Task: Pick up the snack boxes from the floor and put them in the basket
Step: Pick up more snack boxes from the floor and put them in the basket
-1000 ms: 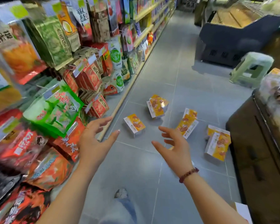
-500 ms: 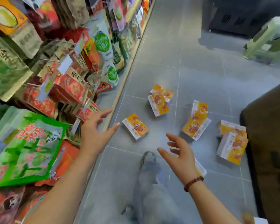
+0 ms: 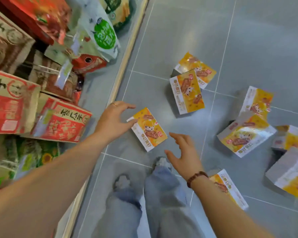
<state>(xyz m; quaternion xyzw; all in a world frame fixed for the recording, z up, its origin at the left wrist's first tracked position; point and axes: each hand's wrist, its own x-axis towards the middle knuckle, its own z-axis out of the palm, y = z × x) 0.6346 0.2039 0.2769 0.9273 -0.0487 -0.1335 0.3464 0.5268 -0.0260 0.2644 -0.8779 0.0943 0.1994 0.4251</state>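
Grey floor tiles (image 3: 248, 40) with pale grout lines catch soft light beside a pale-edged shop shelf (image 3: 127, 54), stocked with red cartons (image 3: 64, 124) and green-and-white packets (image 3: 103, 35).

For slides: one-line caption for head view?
Left hand and right hand flank a yellow snack box on the tiled floor; other boxes lie scattered.

Bare forearms, a ring, a bead bracelet, pale jeans and light shoes.

Both forearms (image 3: 58, 169) are bare right to the picture's edge. The left hand (image 3: 113, 121) wears a thin gold-coloured ring (image 3: 114, 104) on one finger. At the wrist of the right hand (image 3: 184, 158) sits a bracelet (image 3: 196, 178) of round, dark reddish-brown beads. The legs are in loose, washed light-blue jeans (image 3: 162, 194) with wide hems. Only the toes of the shoes (image 3: 160, 163) show, greyish-white and too blurred to make out any laces or markings.
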